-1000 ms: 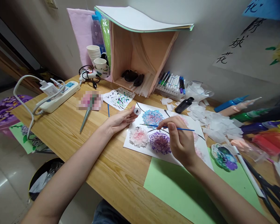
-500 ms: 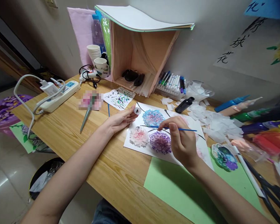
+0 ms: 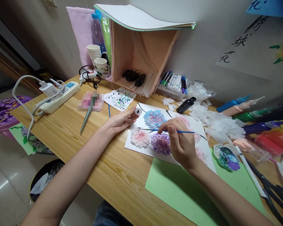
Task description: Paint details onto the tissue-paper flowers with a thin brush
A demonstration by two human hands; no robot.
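The right hand (image 3: pixel 183 142) has slid slightly leftward, carrying the thin paintbrush with a blue handle (image 3: pixel 149 129) until its dark tip sits right beside the small black-inked mark (image 3: pixel 139 129) on the upper edge of the pale pink-and-white ruffled flower (image 3: pixel 140 138); half a second earlier the tip lay a little higher and farther from that mark. The brush is pinched between thumb and fingers and held nearly level across the white paper sheet (image 3: pixel 196 124), its handle passing above the purple-outlined ruffled flower (image 3: pixel 160 144) and below the blue-and-pink ruffled flower (image 3: pixel 155 119). Whether the bristles touch the paper is too small to tell, but I judge that the inking is now centred on this mark rather than on the black curved lines elsewhere on the sheet. The left hand (image 3: pixel 122 121) has stayed where it was, at the sheet's left edge, thumb and fingertips pinching the small round white cap (image 3: pixel 138 111) with its dark hollow facing outward. The sheet too has kept its place, lying on the light wooden counter (image 3: pixel 113 175) and overlapping the pale green paper (image 3: pixel 172 188).
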